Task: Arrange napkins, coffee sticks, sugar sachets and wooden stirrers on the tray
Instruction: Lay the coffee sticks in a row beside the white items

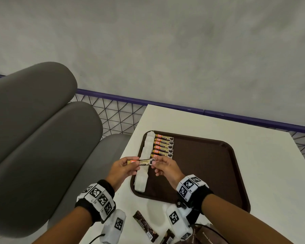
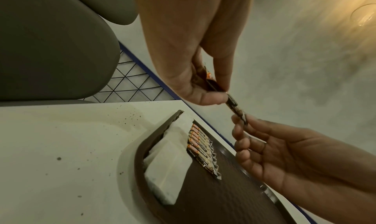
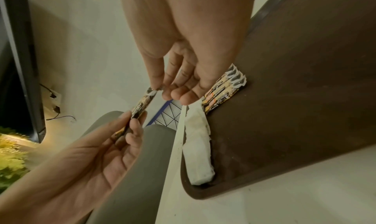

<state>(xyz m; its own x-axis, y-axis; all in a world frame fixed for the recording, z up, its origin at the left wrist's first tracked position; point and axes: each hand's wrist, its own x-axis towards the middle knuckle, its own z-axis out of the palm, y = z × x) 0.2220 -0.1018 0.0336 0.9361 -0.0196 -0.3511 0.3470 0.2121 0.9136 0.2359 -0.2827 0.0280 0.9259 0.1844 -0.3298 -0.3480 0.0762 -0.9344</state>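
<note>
Above tray (image 1: 209, 166), hands pinching stick (image 1: 143, 162)

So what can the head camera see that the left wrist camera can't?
Only the head view shows the wrist bands and the loose sticks on the table near the person. Only the left wrist view shows a glass at the top right. Both show the left hand and right hand pinching one stick above the tray, with napkins.

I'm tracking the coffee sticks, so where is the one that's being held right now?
In the head view the coffee stick is held in the air between the left hand and right hand, above the napkins along the tray's left edge.
</note>
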